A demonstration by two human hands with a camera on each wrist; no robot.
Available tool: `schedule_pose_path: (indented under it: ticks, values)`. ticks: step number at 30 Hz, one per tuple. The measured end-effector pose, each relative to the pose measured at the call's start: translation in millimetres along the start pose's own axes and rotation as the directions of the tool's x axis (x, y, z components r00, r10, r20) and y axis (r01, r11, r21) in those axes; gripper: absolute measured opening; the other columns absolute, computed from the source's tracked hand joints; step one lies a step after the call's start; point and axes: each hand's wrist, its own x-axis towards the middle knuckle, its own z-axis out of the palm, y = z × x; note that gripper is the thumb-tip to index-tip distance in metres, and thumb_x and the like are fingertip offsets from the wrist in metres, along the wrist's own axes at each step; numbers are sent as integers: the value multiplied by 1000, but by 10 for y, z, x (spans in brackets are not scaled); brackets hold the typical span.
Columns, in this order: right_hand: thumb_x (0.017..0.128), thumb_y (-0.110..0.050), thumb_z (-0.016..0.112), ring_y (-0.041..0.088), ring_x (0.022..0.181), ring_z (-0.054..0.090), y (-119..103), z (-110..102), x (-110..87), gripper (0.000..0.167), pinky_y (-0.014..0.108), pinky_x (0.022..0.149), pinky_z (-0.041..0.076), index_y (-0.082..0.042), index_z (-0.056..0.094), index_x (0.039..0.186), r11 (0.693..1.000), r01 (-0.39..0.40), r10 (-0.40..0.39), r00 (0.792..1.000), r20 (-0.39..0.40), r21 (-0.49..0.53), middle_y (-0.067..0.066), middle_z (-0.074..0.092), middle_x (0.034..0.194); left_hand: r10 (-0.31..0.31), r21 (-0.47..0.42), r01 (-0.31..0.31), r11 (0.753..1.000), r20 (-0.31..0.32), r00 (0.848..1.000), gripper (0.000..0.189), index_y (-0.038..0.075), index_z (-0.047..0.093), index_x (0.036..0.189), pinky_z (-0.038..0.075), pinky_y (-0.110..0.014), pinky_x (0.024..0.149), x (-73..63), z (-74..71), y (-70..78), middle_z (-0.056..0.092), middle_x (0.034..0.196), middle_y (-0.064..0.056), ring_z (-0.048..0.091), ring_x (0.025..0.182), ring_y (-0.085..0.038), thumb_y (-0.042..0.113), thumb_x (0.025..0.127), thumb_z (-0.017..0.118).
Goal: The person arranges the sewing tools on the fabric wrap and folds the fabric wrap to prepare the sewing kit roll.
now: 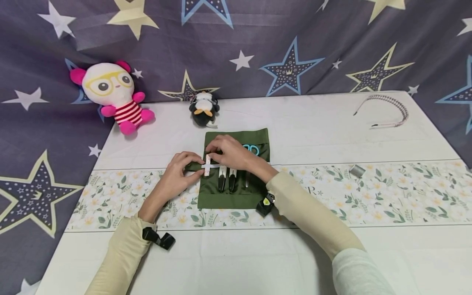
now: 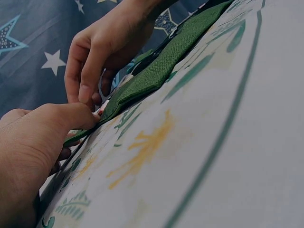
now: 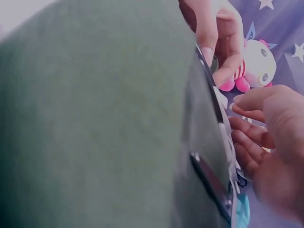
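In the head view an olive-green fabric organizer [image 1: 236,200] lies unfolded on the table. My left hand [image 1: 178,174] pinches its left edge, thumb on top and fingers beneath in the left wrist view. My right hand [image 1: 230,152] reaches over the organizer, thumb and forefinger pinching the upper end of a slim white-and-pink piece [image 1: 207,168]. A pale band [image 1: 215,166] crosses that piece. Two black-and-white tools [image 1: 222,180] stand side by side to its right. Turquoise scissors handles [image 1: 252,148] show beyond my right hand, which partly hides the scissors.
A pink-and-white plush toy [image 1: 118,96] leans at the back left, and a small plush penguin [image 1: 204,108] sits behind the organizer. Toward the right lie a grey spool [image 1: 357,171] and a headband [image 1: 400,108]. A starry curtain [image 1: 250,41] hangs behind the table.
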Motion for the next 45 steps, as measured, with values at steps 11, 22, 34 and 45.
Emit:
schedule_pose_path:
  ticks: [11,22,34,45]
  values:
    - [105,-12,64,21,104,64,54,-188,-117,25,33,92,51,1,70,125,999,-7,9,999,-47,54,10,66,116,-7,2,7,1000,1,1000,21,13,72,115,38,-57,102,-1,-1,14,61,130,-7,48,123,-31,18,96,77]
    - [105,-16,64,22,107,61,150,-411,-351,27,38,93,49,-1,70,127,996,-75,80,992,-99,53,8,66,116,-3,3,3,1000,-4,1000,20,14,73,114,38,-56,101,-4,4,3,61,129,-7,49,122,-31,17,95,78]
    - [104,-12,65,25,101,59,344,-627,-665,25,41,87,50,1,70,124,986,-132,148,976,-161,103,11,66,114,-14,4,14,1000,-1,1000,21,13,73,115,38,-56,101,5,8,1,61,130,-7,49,123,-30,16,95,78]
    - [102,-6,65,29,102,60,538,-811,-1003,23,44,90,53,5,70,121,972,-193,220,946,-237,131,16,65,111,-2,5,2,1000,-10,1000,20,13,73,113,38,-56,103,12,7,7,62,129,-8,49,124,-32,15,94,78]
